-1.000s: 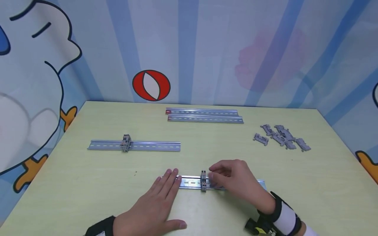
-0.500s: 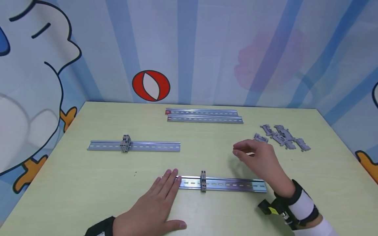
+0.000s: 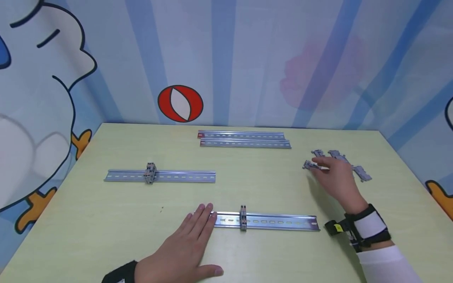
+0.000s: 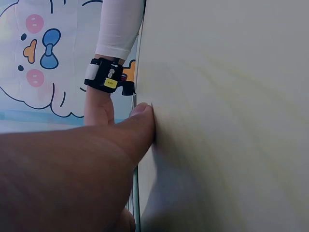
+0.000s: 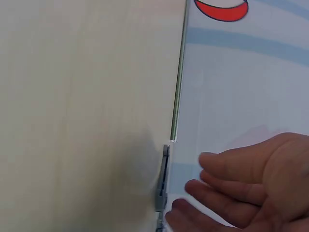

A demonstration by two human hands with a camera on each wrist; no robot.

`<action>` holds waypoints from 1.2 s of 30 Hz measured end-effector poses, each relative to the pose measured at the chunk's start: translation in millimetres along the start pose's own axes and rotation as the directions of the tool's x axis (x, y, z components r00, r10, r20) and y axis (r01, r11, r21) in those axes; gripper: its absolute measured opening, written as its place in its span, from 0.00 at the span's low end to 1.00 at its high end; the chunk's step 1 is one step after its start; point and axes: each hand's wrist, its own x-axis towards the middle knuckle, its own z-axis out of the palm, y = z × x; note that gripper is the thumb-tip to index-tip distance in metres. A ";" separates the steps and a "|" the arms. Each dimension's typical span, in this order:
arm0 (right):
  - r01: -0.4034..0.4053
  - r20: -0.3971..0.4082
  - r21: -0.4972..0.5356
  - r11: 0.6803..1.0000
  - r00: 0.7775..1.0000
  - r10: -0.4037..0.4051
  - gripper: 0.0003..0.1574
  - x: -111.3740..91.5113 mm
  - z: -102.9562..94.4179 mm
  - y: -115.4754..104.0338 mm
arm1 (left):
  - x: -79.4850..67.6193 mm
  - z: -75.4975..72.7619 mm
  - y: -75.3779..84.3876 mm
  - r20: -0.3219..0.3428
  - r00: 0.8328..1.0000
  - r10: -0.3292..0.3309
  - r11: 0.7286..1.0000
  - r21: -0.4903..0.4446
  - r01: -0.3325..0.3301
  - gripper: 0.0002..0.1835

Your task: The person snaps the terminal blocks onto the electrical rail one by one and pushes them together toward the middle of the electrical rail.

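Note:
My left hand (image 3: 187, 243) lies flat with straight fingers over the left end of a slotted metal DIN rail (image 3: 279, 222). Several narrow grey terminal blocks (image 3: 243, 218) stand upright together across that rail. Over at the right, my right hand (image 3: 334, 177) hovers at a loose group of flat grey terminal blocks (image 3: 361, 173), hiding part of them. Its fingertips overlap the nearest loose terminal block (image 3: 310, 165). In the right wrist view the right hand's thumb (image 5: 227, 164) and fingers are loosely bent and apart, beside a terminal block (image 5: 163, 179).
A second DIN rail (image 3: 187, 176) with a cluster of grey terminal blocks (image 3: 150, 173) lies at the left. Two more rails (image 3: 245, 144) lie side by side near the table's back edge. Behind stands a printed blue wall (image 3: 247, 59).
My right hand has left the near rail's terminal blocks and travelled right and back to the loose ones. The left hand stays on the rail.

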 end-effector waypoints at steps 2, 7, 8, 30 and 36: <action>-0.016 0.038 -0.029 0.999 0.999 0.017 0.21 1.7 0.5 6.9 | 0.4 0.0 0.1 0.001 1.000 -0.002 1.000 -0.005 0.002 0.61; -0.005 0.096 -0.120 0.993 0.995 0.017 0.18 4.1 -1.0 16.4 | 0.0 -0.1 0.1 -0.003 1.000 -0.001 1.000 -0.007 0.001 0.61; -0.006 0.097 -0.132 0.991 0.995 0.019 0.18 4.2 -1.6 16.6 | -0.3 0.1 0.2 -0.006 1.000 -0.001 1.000 -0.001 0.001 0.61; -0.100 0.226 -0.165 0.981 0.965 0.136 0.27 3.3 -5.3 16.8 | -0.1 -2.0 0.7 0.002 1.000 -0.005 1.000 -0.016 0.005 0.61; -0.086 0.221 -0.135 0.987 0.969 0.115 0.18 1.5 -8.9 10.2 | -0.3 -1.4 0.3 0.002 1.000 -0.006 1.000 -0.014 0.006 0.61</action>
